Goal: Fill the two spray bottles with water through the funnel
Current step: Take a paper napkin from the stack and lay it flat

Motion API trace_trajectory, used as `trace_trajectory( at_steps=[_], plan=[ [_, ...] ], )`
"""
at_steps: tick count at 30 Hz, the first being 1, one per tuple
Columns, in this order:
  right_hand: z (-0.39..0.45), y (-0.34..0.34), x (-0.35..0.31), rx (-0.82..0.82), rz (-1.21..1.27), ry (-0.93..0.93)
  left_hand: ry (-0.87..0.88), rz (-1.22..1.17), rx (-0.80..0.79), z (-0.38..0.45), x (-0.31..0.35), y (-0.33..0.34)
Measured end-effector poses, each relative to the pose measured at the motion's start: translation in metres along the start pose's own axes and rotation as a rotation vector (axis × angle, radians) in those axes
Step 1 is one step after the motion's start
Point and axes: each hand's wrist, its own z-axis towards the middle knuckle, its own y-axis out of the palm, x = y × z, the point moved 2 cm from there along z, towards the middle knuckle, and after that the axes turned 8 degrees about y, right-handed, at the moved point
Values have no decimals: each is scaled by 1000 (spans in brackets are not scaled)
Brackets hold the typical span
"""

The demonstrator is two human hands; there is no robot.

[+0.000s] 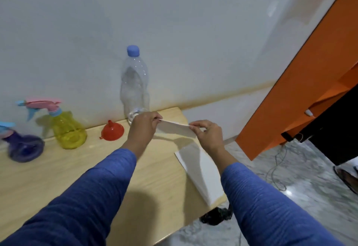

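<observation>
Both hands are up over the far right end of the pale wooden table (77,178), and between them hangs a white sheet of tissue paper (175,129). The left hand (144,127) pinches its left edge, thumb and fingers closed on it; the right hand (207,135) pinches the right edge the same way, so the sheet is stretched nearly flat in the air. A second white folded sheet (201,172) lies on the table just below, near the right edge.

This looks like wiping or tidying rather than pouring. To do it well, I'd keep the sheet taut and lower it flat, clear of the bottle behind.

That tall clear plastic water bottle with a blue cap (134,85) stands against the wall, touching or just behind the left hand; it appears nearly empty, cap on. It is light and could tip at a knock.

The small red plastic funnel (113,131) lies spout-up, beside the bottle. Further left stand the yellow translucent spray bottle with a pink and blue trigger head (67,127) and, at the frame edge, the purple translucent spray bottle (24,147), both with heads fitted. How much water they hold I cannot tell.
</observation>
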Motion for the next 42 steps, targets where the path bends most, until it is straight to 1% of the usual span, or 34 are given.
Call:
trace_trajectory(
  at_steps=[3, 5, 6, 9, 13, 15, 16, 17, 19, 20, 22, 24, 27, 30, 33, 36, 42],
  plan=[
    [10, 33, -17, -62, 35, -33, -47, 33, 71, -8, -18, -28],
    [11, 55, -17, -96, 12, -65, -96, 32, 58, -26, -36, -34],
    [10, 67, -14, -115, -2, -76, -125, 11, 31, -36, -48, -32],
    [4, 99, 4, -219, -80, -61, -295, -98, -71, -76, -79, -20],
    [-8, 122, 33, -388, -219, 7, -340, -60, -202, -113, -100, 4],
    [-14, 130, 43, -446, -255, 36, -327, 22, -244, -125, -104, 13],
    [-16, 134, 45, -451, -260, 29, -328, 73, -234, -129, -104, 14],
    [-19, 137, 44, -430, -283, -15, -310, 141, -206, -131, -104, 16],
    [-21, 148, 39, -350, -397, -189, -264, 307, -134, -127, -105, 17],
    [-21, 156, 36, -322, -444, -265, -274, 366, -112, -122, -106, 17],
    [-20, 172, 33, -319, -485, -325, -319, 428, -97, -112, -107, 18],
    [-21, 184, 31, -359, -498, -320, -337, 416, -130, -106, -108, 27],
    [-22, 200, 35, -426, -485, -290, -360, 369, -253, -106, -118, 44],
    [-25, 208, 42, -472, -591, -258, -392, 388, -361, -113, -126, 54],
    [-23, 215, 43, -483, -674, -257, -405, 424, -370, -112, -130, 57],
    [-22, 226, 34, -532, -714, -267, -416, 448, -368, -111, -138, 49],
    [-49, 268, 0, -597, -702, -351, -440, 505, -319, -139, -174, 4]
  ],
)
